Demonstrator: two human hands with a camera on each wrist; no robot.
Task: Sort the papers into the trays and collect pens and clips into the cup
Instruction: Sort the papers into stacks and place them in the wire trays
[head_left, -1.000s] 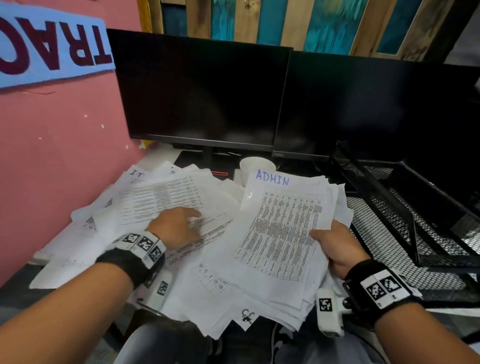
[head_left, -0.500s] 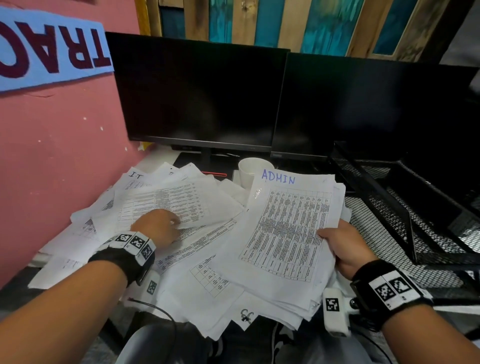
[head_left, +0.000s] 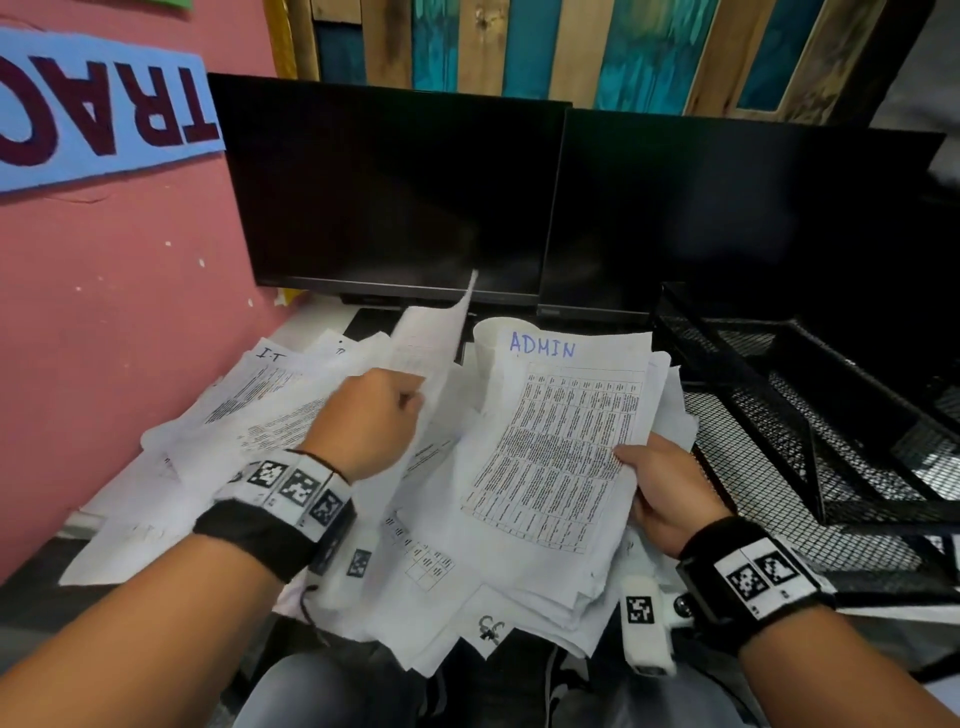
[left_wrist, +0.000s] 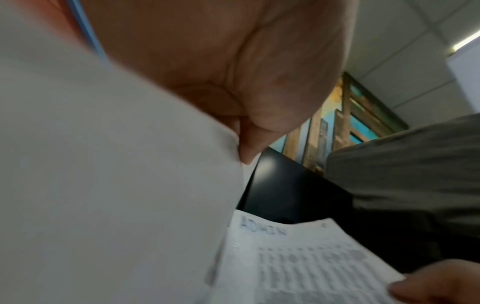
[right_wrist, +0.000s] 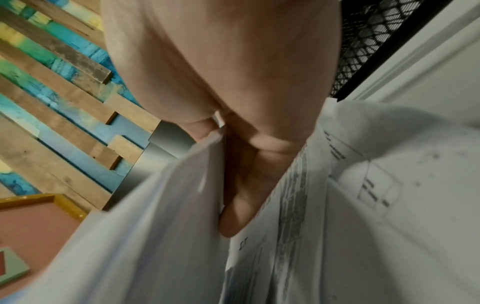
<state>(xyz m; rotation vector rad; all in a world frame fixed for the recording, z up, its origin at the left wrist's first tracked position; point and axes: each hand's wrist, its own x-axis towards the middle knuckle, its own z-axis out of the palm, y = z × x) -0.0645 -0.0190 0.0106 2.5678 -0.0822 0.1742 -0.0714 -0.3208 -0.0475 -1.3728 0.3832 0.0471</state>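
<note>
A loose heap of printed papers (head_left: 291, 415) covers the desk. My left hand (head_left: 379, 415) pinches one sheet (head_left: 431, 343) and holds it raised on edge above the heap; the left wrist view shows that sheet (left_wrist: 116, 195) pressed under my fingers. My right hand (head_left: 660, 483) grips the right edge of a stack topped by a sheet marked ADMIN (head_left: 561, 441), thumb on top. In the right wrist view my fingers (right_wrist: 246, 185) lie under that stack (right_wrist: 155, 226). A white cup (head_left: 491, 338) stands behind the papers, partly hidden. No pens or clips show.
Black mesh trays (head_left: 810, 415) stand stacked at the right of the desk. Two dark monitors (head_left: 395, 192) close off the back. A pink wall (head_left: 104, 312) runs along the left. A sheet marked I.T (head_left: 272, 356) lies at the heap's far left.
My left hand, which lay on the heap, has picked up one sheet and lifted it toward the middle. The right hand keeps its hold on the ADMIN stack.
</note>
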